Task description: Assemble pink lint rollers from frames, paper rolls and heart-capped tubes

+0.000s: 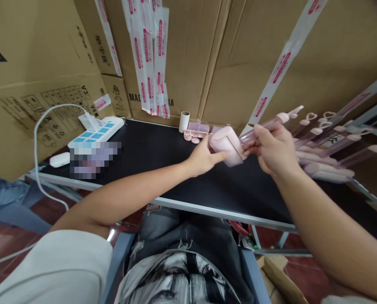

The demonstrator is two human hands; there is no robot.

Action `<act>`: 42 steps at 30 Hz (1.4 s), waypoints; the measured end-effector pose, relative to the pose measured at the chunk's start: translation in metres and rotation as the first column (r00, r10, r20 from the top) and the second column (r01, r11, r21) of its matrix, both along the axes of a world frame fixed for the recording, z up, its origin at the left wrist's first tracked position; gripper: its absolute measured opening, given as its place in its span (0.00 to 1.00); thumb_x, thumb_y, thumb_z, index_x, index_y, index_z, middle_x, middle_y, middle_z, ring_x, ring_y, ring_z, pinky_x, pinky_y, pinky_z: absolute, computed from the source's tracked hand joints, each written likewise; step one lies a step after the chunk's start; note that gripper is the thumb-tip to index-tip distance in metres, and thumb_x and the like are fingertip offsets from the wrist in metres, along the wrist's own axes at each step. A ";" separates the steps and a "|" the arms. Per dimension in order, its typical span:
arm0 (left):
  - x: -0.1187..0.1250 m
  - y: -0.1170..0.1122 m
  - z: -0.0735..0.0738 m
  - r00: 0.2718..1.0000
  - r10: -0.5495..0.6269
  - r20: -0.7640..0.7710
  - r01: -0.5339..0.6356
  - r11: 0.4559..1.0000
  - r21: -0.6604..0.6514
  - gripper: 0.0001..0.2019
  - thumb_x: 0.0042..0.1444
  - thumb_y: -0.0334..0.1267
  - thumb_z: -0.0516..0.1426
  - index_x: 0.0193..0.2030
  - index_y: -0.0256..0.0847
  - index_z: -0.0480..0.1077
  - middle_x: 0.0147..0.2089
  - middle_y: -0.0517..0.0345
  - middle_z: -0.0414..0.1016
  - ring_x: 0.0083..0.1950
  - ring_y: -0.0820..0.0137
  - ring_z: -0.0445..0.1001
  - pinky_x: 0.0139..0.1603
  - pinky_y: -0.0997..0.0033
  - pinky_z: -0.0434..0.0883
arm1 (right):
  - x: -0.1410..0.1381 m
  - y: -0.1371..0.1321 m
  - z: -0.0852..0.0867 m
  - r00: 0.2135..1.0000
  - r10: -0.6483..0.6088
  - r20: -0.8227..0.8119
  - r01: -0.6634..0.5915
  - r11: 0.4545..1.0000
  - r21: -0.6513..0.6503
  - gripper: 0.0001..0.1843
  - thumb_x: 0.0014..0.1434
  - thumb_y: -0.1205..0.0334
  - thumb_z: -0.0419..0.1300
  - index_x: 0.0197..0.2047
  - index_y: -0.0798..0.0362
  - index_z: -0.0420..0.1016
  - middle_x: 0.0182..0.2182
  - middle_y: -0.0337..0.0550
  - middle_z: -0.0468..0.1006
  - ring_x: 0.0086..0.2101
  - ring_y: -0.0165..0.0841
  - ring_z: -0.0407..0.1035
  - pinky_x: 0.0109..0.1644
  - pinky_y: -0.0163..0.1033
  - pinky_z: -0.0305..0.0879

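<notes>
— What are the fingers doing?
— The left hand [203, 159] is closed around a pale pink rounded piece [223, 143], thumb across its near side. The right hand [278, 147] has thumb and fingers pinched together on a clear pinkish tube [268, 126].

— Where are those two pieces?
— Held above the table's middle. The tube slants up to the right from the rounded piece; whether they are joined, I cannot tell.

— And the surface?
— A black tabletop [144, 158] with a metal edge. Behind the hands are a white cylinder [184, 121] and small pink parts [194, 134]. To the right, several similar pink pieces [329, 172] lie close together, some with heart-shaped loops. At left, a power strip [96, 134] with blue sockets sits near a pixelated patch.

— The room?
— Tall cardboard [188, 55] with red-printed tape [147, 50] walls the table. Below: reddish floor [305, 274] and an open carton [278, 274].
</notes>
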State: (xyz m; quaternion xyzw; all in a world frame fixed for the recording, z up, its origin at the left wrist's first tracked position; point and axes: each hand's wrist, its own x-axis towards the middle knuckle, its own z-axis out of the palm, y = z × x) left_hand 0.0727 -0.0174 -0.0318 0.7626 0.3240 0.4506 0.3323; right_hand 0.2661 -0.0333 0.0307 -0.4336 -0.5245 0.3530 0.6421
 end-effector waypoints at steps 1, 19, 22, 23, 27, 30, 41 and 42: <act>-0.005 0.007 0.005 0.993 0.015 0.117 -0.012 1.000 -0.026 0.30 0.66 0.42 0.65 0.69 0.39 0.59 0.68 0.37 0.78 0.65 0.62 0.82 0.64 0.61 0.79 | -0.009 0.006 0.003 0.999 0.028 -0.026 -0.028 1.000 0.012 0.23 0.52 0.42 0.76 0.36 0.45 0.70 0.22 0.37 0.77 0.19 0.35 0.71 0.18 0.40 0.70; -0.058 0.081 0.012 0.544 0.353 -0.762 -0.032 0.915 0.401 0.27 0.61 0.47 0.69 0.64 0.40 0.78 0.63 0.39 0.77 0.68 0.46 0.70 0.70 0.47 0.66 | 0.018 0.065 -0.026 0.979 -0.091 -0.182 0.108 0.991 0.084 0.22 0.56 0.45 0.73 0.40 0.43 0.64 0.21 0.28 0.73 0.18 0.32 0.70 0.15 0.33 0.59; -0.063 0.080 0.010 0.574 0.404 -0.712 -0.092 0.896 0.434 0.29 0.61 0.48 0.69 0.66 0.38 0.77 0.64 0.37 0.74 0.69 0.45 0.68 0.70 0.45 0.65 | 0.016 0.064 -0.025 0.984 -0.087 -0.153 0.103 0.990 0.099 0.23 0.57 0.43 0.74 0.39 0.43 0.65 0.20 0.28 0.73 0.18 0.33 0.70 0.15 0.34 0.61; -0.064 0.078 0.009 0.632 0.395 -0.667 -0.109 0.897 0.428 0.30 0.61 0.48 0.69 0.67 0.38 0.76 0.65 0.37 0.74 0.69 0.45 0.68 0.72 0.45 0.65 | 0.014 0.062 -0.025 0.985 -0.078 -0.157 0.093 0.992 0.089 0.23 0.56 0.43 0.74 0.39 0.43 0.65 0.19 0.27 0.73 0.18 0.32 0.70 0.15 0.34 0.62; -0.054 0.059 0.008 0.962 0.086 -0.259 -0.036 0.981 0.192 0.41 0.57 0.53 0.72 0.72 0.39 0.66 0.68 0.39 0.76 0.66 0.55 0.76 0.69 0.52 0.71 | -0.009 0.044 -0.028 0.964 0.081 -0.255 -0.086 0.996 -0.006 0.25 0.54 0.44 0.77 0.38 0.45 0.67 0.21 0.29 0.75 0.20 0.30 0.74 0.22 0.33 0.75; -0.047 0.045 0.012 0.992 -0.088 0.094 0.090 0.996 -0.016 0.37 0.54 0.60 0.71 0.62 0.39 0.70 0.59 0.42 0.82 0.56 0.59 0.82 0.59 0.58 0.78 | -0.029 0.026 -0.030 0.918 0.289 -0.271 -0.324 0.941 -0.093 0.26 0.53 0.40 0.78 0.38 0.47 0.72 0.29 0.37 0.84 0.28 0.32 0.81 0.34 0.36 0.83; -0.083 0.050 0.033 0.909 -0.045 0.414 0.107 0.986 -0.128 0.34 0.36 0.47 0.80 0.46 0.41 0.71 0.35 0.60 0.81 0.33 0.66 0.83 0.37 0.64 0.83 | -0.018 0.019 -0.013 0.933 0.313 -0.178 -0.348 0.909 -0.231 0.20 0.52 0.48 0.78 0.34 0.53 0.78 0.19 0.32 0.70 0.15 0.24 0.57 0.15 0.31 0.55; -0.080 0.048 0.034 0.893 -0.038 0.448 0.115 0.983 -0.145 0.33 0.37 0.47 0.80 0.45 0.41 0.71 0.34 0.61 0.81 0.32 0.66 0.82 0.36 0.65 0.83 | -0.019 0.018 -0.012 0.934 0.307 -0.181 -0.340 0.920 -0.195 0.17 0.52 0.53 0.78 0.35 0.53 0.80 0.20 0.33 0.71 0.16 0.24 0.59 0.16 0.31 0.57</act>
